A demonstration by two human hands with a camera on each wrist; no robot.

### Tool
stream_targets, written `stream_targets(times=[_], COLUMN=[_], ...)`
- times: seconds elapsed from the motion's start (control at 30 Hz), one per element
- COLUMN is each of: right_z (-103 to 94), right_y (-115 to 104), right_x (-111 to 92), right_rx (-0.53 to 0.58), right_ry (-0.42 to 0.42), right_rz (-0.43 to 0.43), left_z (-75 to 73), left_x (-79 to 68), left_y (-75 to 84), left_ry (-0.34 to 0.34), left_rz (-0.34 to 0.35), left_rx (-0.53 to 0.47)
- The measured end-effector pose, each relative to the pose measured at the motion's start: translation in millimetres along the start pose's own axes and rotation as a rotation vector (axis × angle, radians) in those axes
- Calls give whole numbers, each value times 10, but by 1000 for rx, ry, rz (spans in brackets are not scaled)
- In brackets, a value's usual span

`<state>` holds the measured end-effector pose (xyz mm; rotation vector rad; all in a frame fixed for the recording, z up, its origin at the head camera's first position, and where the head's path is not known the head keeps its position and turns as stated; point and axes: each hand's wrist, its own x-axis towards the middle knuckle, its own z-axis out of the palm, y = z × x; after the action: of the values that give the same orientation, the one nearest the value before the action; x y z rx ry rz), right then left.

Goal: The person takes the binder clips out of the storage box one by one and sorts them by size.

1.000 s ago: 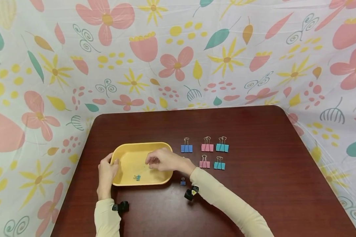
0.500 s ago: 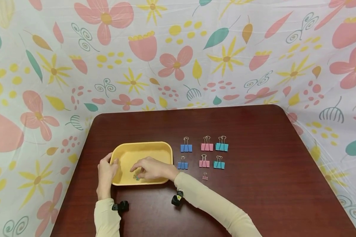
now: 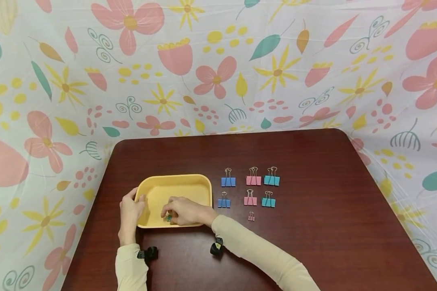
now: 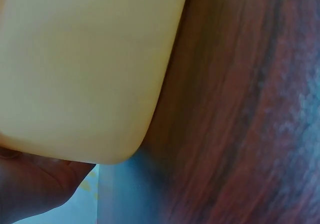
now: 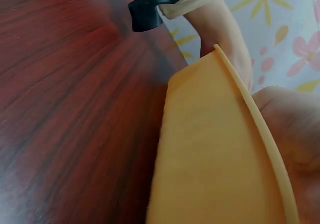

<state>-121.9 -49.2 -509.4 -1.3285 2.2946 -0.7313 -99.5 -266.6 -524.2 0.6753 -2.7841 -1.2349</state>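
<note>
My left hand (image 3: 130, 210) grips the left end of a yellow plastic tray (image 3: 175, 178), thumb inside the rim and fingers along the outer wall. The left wrist view shows the tray's outer wall (image 4: 90, 73) with part of that hand (image 4: 40, 186). Inside the tray, near its front wall, my right hand (image 3: 186, 211) has its thumb and fingers curled around a small teal binder clip (image 3: 169, 218), which they partly cover. From the right wrist, the front wall of the tray (image 5: 215, 149) hides the fingertips and the clip.
To the right of the tray lie a large blue clip (image 3: 228, 182), a medium blue clip (image 3: 223, 203), two larger pink clips (image 3: 253, 180), two teal clips (image 3: 271, 180) and a small pink clip (image 3: 251, 218). A floral cloth (image 3: 218, 81) hangs behind the dark wooden table (image 3: 313, 194).
My right hand has moved left and toward me inside the tray, onto the small teal clip. Its forearm now uncovers the small pink clip and covers a small blue one. The left hand stays put.
</note>
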Motion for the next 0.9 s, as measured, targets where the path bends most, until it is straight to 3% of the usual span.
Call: stream_targets(times=[0.1, 0.3, 0.7, 0.9], right_z=[5, -2, -73, -210], right_y=[4, 61, 156, 191], right_x=[36, 65, -56, -167], right_rx=[-34, 25, 137, 215], right_ry=[-57, -140, -26, 52], right_rz=[-11, -32, 48, 17], left_z=[14, 42, 9, 4], left_x=[2, 11, 6, 10], left_y=[11, 36, -5, -33], left_ry=[-4, -17, -33, -17], left_rz=[-3, -14, -29, -20], left_rx=[9, 6, -10, -6])
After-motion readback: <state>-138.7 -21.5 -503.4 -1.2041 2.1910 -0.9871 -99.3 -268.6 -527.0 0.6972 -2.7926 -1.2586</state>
